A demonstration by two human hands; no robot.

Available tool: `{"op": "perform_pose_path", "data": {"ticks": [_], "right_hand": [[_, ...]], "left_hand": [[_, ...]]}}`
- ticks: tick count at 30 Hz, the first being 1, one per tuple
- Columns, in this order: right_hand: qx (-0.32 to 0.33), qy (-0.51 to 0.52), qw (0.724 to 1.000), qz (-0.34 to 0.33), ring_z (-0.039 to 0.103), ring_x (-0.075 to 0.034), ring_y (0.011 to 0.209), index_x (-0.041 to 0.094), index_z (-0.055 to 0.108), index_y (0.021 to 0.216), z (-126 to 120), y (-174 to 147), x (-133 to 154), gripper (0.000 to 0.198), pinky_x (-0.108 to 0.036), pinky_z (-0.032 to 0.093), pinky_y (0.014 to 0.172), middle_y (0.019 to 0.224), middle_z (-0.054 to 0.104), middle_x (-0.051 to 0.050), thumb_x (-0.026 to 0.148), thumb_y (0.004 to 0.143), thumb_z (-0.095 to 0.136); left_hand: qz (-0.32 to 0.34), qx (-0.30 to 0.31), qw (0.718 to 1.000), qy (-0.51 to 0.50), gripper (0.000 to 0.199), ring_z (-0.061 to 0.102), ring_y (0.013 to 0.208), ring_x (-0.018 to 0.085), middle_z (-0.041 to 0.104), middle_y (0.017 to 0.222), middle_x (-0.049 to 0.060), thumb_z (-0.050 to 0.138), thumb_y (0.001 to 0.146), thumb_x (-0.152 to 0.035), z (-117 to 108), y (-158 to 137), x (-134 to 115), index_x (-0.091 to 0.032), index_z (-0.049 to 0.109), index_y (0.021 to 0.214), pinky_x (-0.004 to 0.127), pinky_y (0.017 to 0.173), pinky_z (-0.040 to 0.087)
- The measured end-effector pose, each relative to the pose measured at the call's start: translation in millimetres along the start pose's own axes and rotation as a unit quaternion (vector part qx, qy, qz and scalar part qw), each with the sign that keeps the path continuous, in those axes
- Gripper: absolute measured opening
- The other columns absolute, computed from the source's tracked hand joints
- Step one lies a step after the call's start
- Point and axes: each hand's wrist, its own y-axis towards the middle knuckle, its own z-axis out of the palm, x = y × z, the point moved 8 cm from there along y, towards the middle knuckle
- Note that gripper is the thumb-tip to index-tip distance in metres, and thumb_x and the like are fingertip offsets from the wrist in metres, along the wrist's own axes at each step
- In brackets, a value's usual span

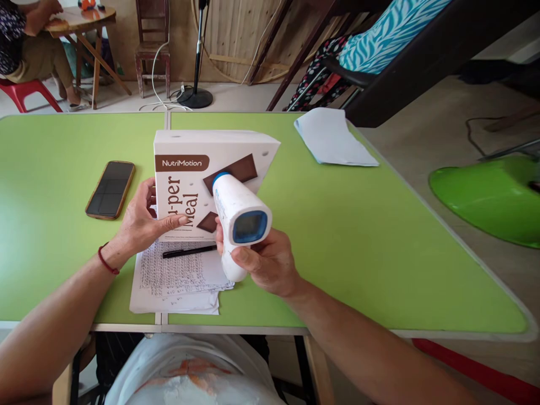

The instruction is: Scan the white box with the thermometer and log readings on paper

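My left hand [141, 219] grips the lower left edge of a white and brown NutriMotion box [181, 194], thumb across its front. The box stands tilted above the papers. My right hand [270, 261] is wrapped round the handle of a white handheld infrared thermometer [236, 202] with a blue-rimmed screen. Its blue front end points at the box's printed face, and I cannot tell whether they touch. Below the box lie handwritten sheets [177, 281] with a black pen [188, 251] across them.
A smartphone [110, 189] lies left of the box on the green folding table [358, 242]. White folded paper [333, 138] rests near the far right edge. Beyond are a black stand [196, 95], a wooden chair [152, 50], a green chair [485, 197] and two seated people.
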Motion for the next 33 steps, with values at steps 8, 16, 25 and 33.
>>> {"op": "perform_pose_path", "data": {"ticks": [8,16,25,33], "right_hand": [[-0.004,0.006,1.000,0.002,0.056,-0.015,0.061,0.019,0.066,0.086,0.5,-1.0,-1.1,0.025,-0.030,0.046,0.052,0.072,0.061,-0.002,0.039,0.074,0.074],[-0.001,0.015,1.000,0.004,0.056,-0.015,0.062,0.019,0.066,0.089,1.4,0.5,0.0,0.024,-0.031,0.046,0.054,0.073,0.061,-0.002,0.037,0.075,0.073],[0.004,-0.008,1.000,0.000,0.057,-0.015,0.062,0.019,0.066,0.090,0.3,-0.1,0.0,0.025,-0.032,0.048,0.055,0.075,0.063,-0.003,0.038,0.075,0.073],[-0.009,-0.031,0.999,-0.011,0.057,-0.015,0.060,0.019,0.065,0.083,-0.3,0.7,7.9,0.028,-0.033,0.051,0.056,0.070,0.064,-0.002,0.044,0.072,0.074]], "left_hand": [[0.000,0.023,1.000,-0.001,0.068,0.064,0.096,0.027,0.065,0.108,0.008,0.090,0.060,-0.038,1.4,-0.1,1.5,-0.019,0.054,0.115,0.039,0.078,0.059],[-0.006,0.027,1.000,0.013,0.065,0.063,0.097,0.026,0.065,0.107,0.008,0.088,0.062,-0.041,0.8,-0.2,1.0,-0.018,0.055,0.113,0.039,0.079,0.058],[0.002,0.030,0.999,0.015,0.067,0.062,0.099,0.029,0.064,0.109,0.009,0.088,0.061,-0.043,0.1,1.2,0.1,-0.020,0.055,0.114,0.042,0.080,0.058],[0.001,0.032,0.999,-0.043,0.066,0.062,0.103,0.029,0.062,0.118,0.010,0.086,0.065,-0.041,2.9,-1.4,-1.2,-0.021,0.053,0.118,0.040,0.079,0.060]]}}
